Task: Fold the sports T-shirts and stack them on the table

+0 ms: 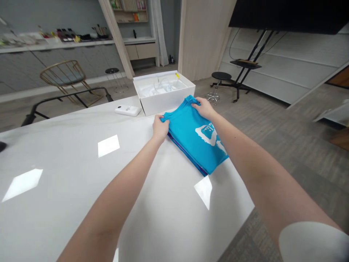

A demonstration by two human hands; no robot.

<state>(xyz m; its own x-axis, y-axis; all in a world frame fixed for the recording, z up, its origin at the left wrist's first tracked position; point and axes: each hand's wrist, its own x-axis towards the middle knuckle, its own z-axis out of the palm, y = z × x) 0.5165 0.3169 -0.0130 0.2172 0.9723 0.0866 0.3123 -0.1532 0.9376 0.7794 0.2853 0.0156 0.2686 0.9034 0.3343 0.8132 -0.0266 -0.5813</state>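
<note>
A folded bright blue T-shirt [188, 133] with a white print lies on the white table [81, 174] near its right edge. Along its left side, layers with a purple strip show underneath. My left hand [160, 127] grips the shirt's far left corner, fingers closed on the cloth. At the far right corner, my right hand [204, 108] pinches the fabric beside the collar. My right forearm covers part of the print. Just beyond the shirt stands an open white box [155, 105] with clear plastic and a yellow piece inside.
A white device [127, 110] lies left of the box. Past the table are a gold wire chair [64, 74], black stools [221, 76] and a screen on a wheeled stand [245, 65]. A dark object [2, 146] sits at the left table edge.
</note>
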